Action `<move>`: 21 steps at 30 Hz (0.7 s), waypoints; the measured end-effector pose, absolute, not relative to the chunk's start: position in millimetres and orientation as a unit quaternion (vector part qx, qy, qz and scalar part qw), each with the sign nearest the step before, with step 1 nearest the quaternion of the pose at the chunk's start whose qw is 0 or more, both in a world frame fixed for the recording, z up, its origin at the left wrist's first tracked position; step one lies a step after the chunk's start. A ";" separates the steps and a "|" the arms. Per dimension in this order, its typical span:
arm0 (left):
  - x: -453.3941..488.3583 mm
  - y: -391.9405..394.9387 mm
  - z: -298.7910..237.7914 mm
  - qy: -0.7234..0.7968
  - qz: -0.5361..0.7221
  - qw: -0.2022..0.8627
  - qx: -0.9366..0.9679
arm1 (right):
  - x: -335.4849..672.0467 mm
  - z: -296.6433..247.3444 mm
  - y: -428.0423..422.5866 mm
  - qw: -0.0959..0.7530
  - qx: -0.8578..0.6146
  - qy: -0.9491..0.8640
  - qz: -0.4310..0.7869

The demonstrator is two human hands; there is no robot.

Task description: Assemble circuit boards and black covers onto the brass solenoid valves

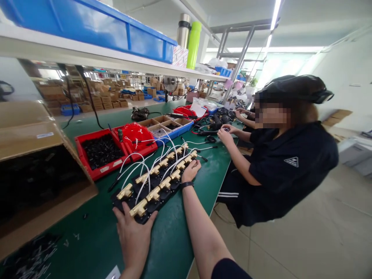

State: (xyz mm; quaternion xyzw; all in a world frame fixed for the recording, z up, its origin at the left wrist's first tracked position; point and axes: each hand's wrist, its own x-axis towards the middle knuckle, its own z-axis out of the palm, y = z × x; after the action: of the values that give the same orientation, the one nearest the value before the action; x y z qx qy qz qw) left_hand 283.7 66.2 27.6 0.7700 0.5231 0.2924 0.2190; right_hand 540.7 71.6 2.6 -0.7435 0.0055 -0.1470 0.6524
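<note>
So both hands are holding onto the rack (162, 197), which is sitting at a slant on the green table (171, 240) right in front of the person. The left hand (135, 236) is clamping the near end, thumb on one side and fingers spread along the other. The right hand (190, 172), with a dark band (187, 185) circling its wrist, is curling round the far end on the right side; its fingertips are mostly hiding, so I honestly can't tell how tightly they're closing.

Two rows of brass fittings (154, 193) are running along the top, and white wires (149, 180) are looping up and over them, some ending in black plugs.

Past the rack, a red bin (97, 174) is holding a heap of black parts (101, 151), with red stuff (138, 135) piling up in the bin beside it. A blue tray (186, 128) with dividers is sitting behind those. On the left, a big carton (49, 133) is gaping open. Over on the right, a co-worker (290, 166) is handling something dark.
</note>
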 end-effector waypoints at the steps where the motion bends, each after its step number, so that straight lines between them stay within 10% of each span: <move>1: 285.8 67.6 28.5 0.522 0.292 0.212 0.772 | 542.5 2.2 73.5 0.650 -0.745 0.003 -0.148; 21: 305.9 89.2 34.4 0.525 0.295 0.187 0.776 | 561.6 0.2 79.0 0.723 -0.678 0.022 -0.134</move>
State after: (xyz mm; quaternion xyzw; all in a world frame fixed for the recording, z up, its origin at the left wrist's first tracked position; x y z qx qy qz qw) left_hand 305.9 89.2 34.4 0.7762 0.5246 0.2953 0.1874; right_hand 561.6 79.0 0.2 -0.6777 0.0223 -0.1339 0.7227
